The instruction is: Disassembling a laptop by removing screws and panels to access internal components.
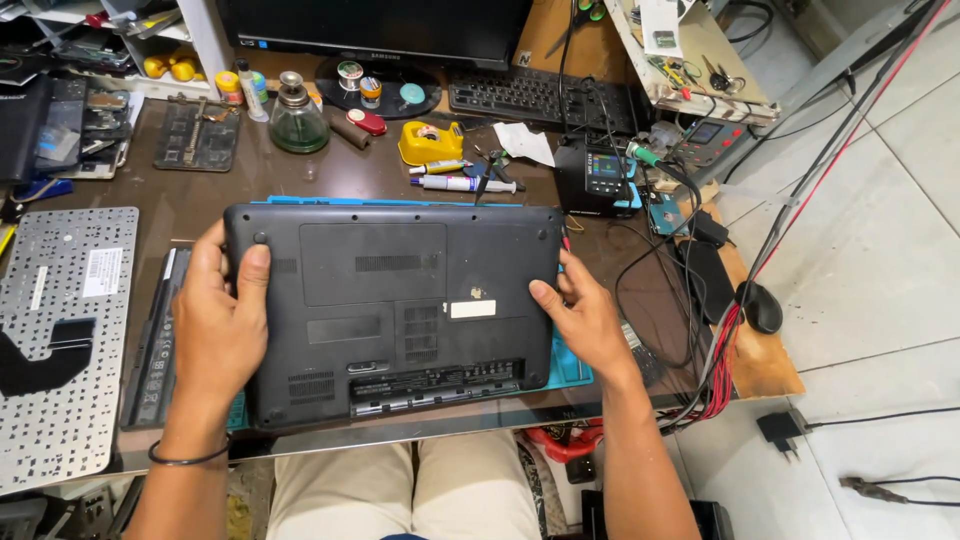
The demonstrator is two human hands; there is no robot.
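- A dark laptop (392,305) is laid upside down on a blue mat (572,368) at the middle of the bench (350,170).
- Its left edge is clasped by the left hand (215,320), thumb on the base.
- Its right edge is held by the right hand (590,315); both grips are closed on the laptop.
- Judged best: the case is kept flat and evenly supported, clear of the detached keyboard (65,340) just beside it.

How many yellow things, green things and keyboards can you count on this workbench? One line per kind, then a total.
Yellow things: 1, the tape dispenser
Green things: 1, the glass bottle
Keyboards: 2, a loose silver one and a black one
Total: 4
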